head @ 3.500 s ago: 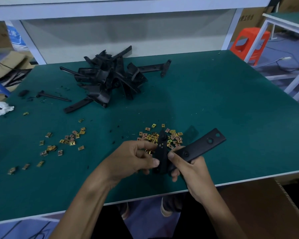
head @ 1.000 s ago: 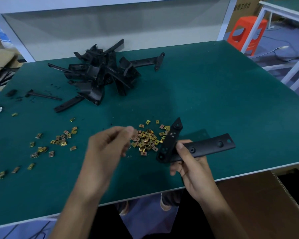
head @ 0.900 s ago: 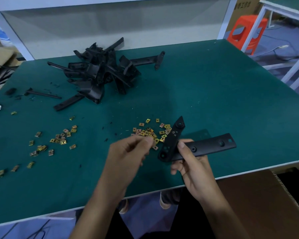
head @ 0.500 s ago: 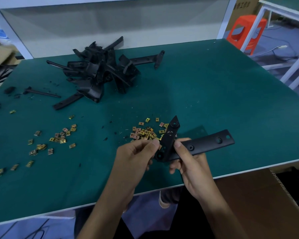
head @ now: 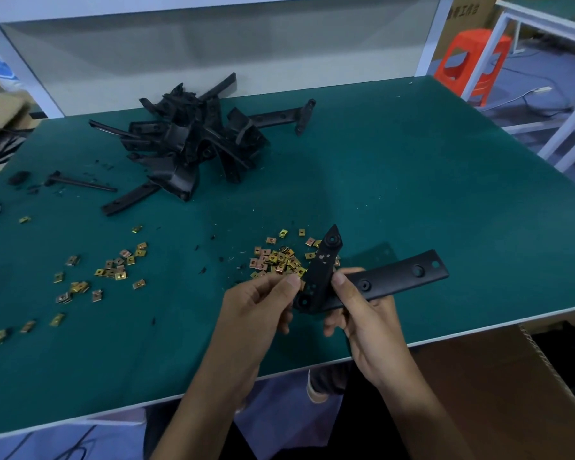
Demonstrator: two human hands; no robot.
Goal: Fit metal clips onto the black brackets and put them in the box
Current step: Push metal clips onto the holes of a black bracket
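Across a wide green work table (head: 429,180), seen from over the worker's forearms, parts lie in loose groups. Below the near edge at the right stands a brown cardboard box (head: 498,400), its inside out of view. Toward the back left lies a tangled pile of black brackets (head: 193,144), well apart from the hands.

Over the near edge the right hand (head: 369,323) grips the held bracket (head: 395,280), a flat black T-shaped strip with holes. The thumb lies on top where the short cross-piece meets the long arm, and the fingers curl beneath; the long arm points away to the right, raised off the table.

The left hand (head: 256,310) is curled, thumb and forefinger pinched together against the cross-piece's lower end; whether a clip sits between them I cannot tell.

Just behind the hands lies a heap of metal clips (head: 279,257), small gold squares; a looser scatter of clips (head: 113,270) lies well to the left.

The bracket looks stiff, light and matte, and is likely easy to steady one-handed near the joint, where it should not twist. The clips look tiny, springy and sharp-edged; they are probably best pinched by their flat faces and pushed on squarely, or they may skitter away.
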